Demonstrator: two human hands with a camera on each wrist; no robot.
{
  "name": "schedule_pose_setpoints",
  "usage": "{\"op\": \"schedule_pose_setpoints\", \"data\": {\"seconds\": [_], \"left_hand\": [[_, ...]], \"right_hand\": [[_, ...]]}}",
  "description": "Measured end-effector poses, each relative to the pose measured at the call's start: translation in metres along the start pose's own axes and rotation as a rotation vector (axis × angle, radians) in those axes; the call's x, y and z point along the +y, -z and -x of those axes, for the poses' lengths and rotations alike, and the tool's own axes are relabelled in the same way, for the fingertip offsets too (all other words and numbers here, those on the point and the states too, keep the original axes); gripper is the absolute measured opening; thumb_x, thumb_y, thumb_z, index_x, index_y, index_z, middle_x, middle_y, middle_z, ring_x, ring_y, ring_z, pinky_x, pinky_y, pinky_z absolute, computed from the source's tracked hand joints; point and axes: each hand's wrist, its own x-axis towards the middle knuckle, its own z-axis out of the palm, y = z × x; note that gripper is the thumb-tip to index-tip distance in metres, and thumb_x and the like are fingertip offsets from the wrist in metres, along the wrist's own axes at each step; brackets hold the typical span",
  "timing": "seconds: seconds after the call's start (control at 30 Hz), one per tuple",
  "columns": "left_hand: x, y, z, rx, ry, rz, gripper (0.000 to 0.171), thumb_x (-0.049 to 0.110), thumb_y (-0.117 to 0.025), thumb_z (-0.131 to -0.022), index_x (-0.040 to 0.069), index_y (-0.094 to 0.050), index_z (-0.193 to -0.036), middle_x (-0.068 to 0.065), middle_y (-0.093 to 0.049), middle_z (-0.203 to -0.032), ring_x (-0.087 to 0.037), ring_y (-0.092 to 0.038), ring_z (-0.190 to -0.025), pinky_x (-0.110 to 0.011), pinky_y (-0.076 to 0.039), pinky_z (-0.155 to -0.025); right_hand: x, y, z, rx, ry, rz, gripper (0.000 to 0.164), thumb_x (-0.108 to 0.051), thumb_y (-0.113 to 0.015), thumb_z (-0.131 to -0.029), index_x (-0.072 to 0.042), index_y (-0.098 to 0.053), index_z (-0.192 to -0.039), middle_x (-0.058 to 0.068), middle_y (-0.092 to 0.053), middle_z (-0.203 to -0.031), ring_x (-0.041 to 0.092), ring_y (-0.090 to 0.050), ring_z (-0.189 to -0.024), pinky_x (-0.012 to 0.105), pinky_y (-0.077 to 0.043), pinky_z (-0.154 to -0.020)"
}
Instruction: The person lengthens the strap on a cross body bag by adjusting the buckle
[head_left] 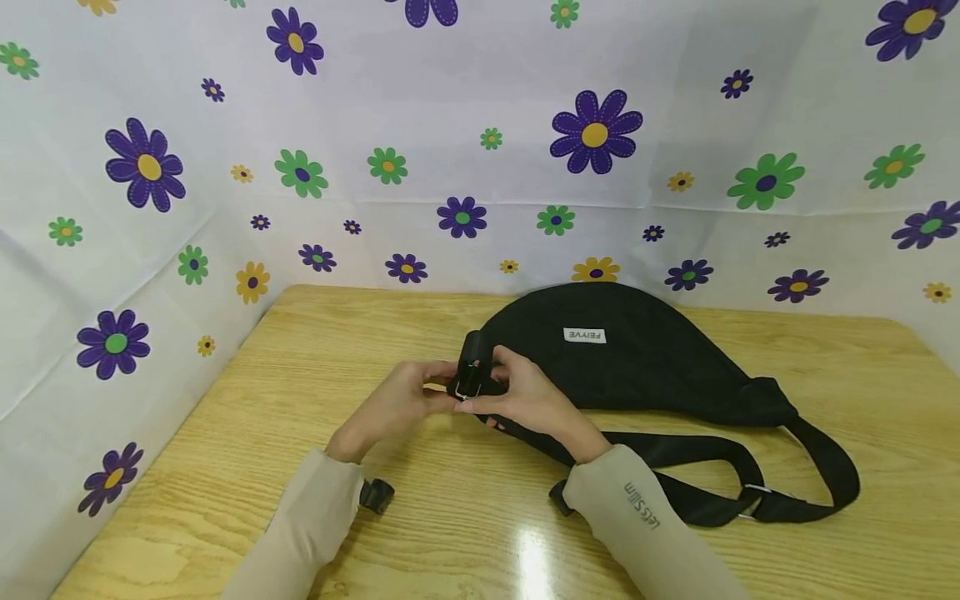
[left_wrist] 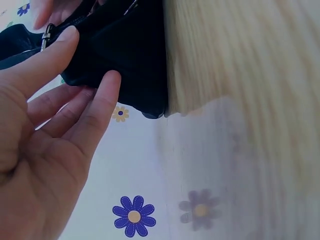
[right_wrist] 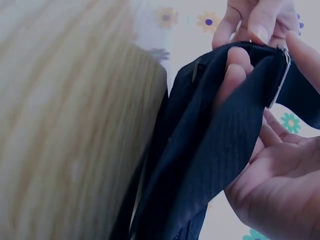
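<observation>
Sleeves foremost | left grip, right grip: narrow pinch on strap | table edge well leftward

Left grip and right grip both pinch, close together

the left sleeve and right sleeve are long and pale beige, lightly creased, leaving the hands bare. small dark lettering marks the right one. a small black piece juts out at each cuff's inner side.

Black waist bag, strap looped
</observation>
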Motion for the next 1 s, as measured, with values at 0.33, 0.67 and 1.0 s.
{"op": "schedule_pose_setpoints", "data": {"seconds": [0.33,0.67,1.0], "left_hand": [[-0.001,-0.001,-0.001,0.004,0.013,-0.01,0.04,-0.003,-0.069,-0.094,-0.011,-0.061,-0.132,-0.023,-0.064,-0.131,-0.034,-0.064,-0.116,-0.034,-0.055,-0.092],[0.002,0.001,0.001,-0.002,0.039,-0.033,0.043,0.003,-0.069,-0.096,-0.011,-0.058,-0.135,-0.023,-0.063,-0.132,-0.035,-0.063,-0.118,-0.04,-0.054,-0.094],[0.001,0.002,0.0,-0.027,0.043,-0.031,0.044,0.002,-0.068,-0.097,-0.012,-0.054,-0.136,-0.022,-0.064,-0.127,-0.035,-0.062,-0.118,-0.042,-0.053,-0.096]], "right_hand": [[-0.003,-0.008,0.0,0.06,0.017,0.056,0.041,-0.008,-0.077,-0.091,0.001,-0.052,-0.122,0.014,-0.071,-0.098,0.021,-0.062,-0.057,0.034,-0.053,-0.055],[-0.009,-0.008,-0.001,0.077,-0.009,0.126,0.042,-0.013,-0.079,-0.09,-0.001,-0.054,-0.122,0.011,-0.071,-0.094,0.018,-0.061,-0.053,0.033,-0.053,-0.052],[-0.013,0.004,0.002,0.075,-0.005,0.212,0.04,-0.01,-0.078,-0.09,0.001,-0.055,-0.12,0.008,-0.072,-0.094,0.017,-0.057,-0.046,0.03,-0.05,-0.048]]}}
